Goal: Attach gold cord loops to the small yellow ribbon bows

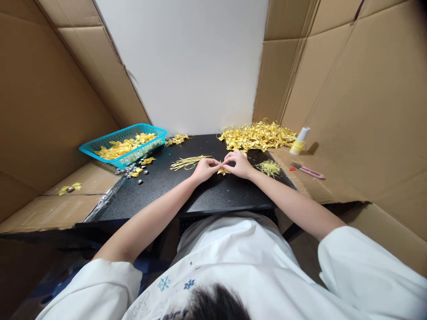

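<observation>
My left hand [206, 170] and my right hand [239, 164] meet over the middle of the black table, fingertips pinched close together. Between and just below them is a small yellow ribbon bow [223, 172], partly hidden by the fingers. Both hands appear closed on it, though the exact point of grip is too small to make out. Left of my left hand lies a bundle of thin yellow cords [188, 162]. On the other side, a tangle of short yellow thread pieces [268, 168] sits near my right hand.
A turquoise basket [140, 158] of yellow bows stands at left, with silver bells [128, 170] beside it. A large heap of finished-looking yellow bows [256, 135] lies at back right, near a thread cone [300, 140] and pink-handled snips [312, 172]. Cardboard walls [373, 102] enclose the table.
</observation>
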Demonstrator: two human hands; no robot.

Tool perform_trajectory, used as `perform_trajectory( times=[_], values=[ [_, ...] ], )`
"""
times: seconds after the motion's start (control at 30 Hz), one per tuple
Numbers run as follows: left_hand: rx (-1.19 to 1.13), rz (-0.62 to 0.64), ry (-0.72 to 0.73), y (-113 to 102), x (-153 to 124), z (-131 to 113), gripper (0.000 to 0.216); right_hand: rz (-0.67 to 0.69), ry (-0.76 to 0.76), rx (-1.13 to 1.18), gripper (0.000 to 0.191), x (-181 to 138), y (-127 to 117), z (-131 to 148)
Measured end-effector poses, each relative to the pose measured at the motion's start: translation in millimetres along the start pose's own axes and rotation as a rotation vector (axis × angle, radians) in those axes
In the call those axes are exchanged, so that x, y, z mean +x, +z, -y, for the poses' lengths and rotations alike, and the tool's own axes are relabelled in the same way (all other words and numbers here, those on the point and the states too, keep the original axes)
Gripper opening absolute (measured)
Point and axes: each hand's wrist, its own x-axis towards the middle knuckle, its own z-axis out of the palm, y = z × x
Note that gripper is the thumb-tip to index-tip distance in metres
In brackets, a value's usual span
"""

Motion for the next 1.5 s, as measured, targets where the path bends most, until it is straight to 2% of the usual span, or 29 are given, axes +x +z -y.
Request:
perform_trajectory(
  times=[0.27,0.7,0.87,1.2,1.5],
  values=[
    [0.032,-0.009,0.014,-0.5,-0.1,0.6,0.033,-0.011,-0.01,-0.052,0.015,0.3,-1.1,0.2],
    [0.054,-0.002,0.021,1.0,-1.1,-3.8,0.021,-0.027,0.042,-0.03,0.013,0.2,-0.1,1.8],
    [0.017,0.031,0.066,1.3,-2.2,-5.7,0.011,-0.055,0.046,0.013,0.011,0.0,1.8,4.3],
    [0.004,-0.008,0.061,3.5,-3.3,-9.4,0.008,-0.062,0.028,0.145,0.01,1.2,4.6,0.5],
    [0.151,-0.053,0.178,3.5,-6.8,-15.8,0.004,-0.14,-0.022,0.144,0.011,0.9,4.8,1.8]
  ],
)
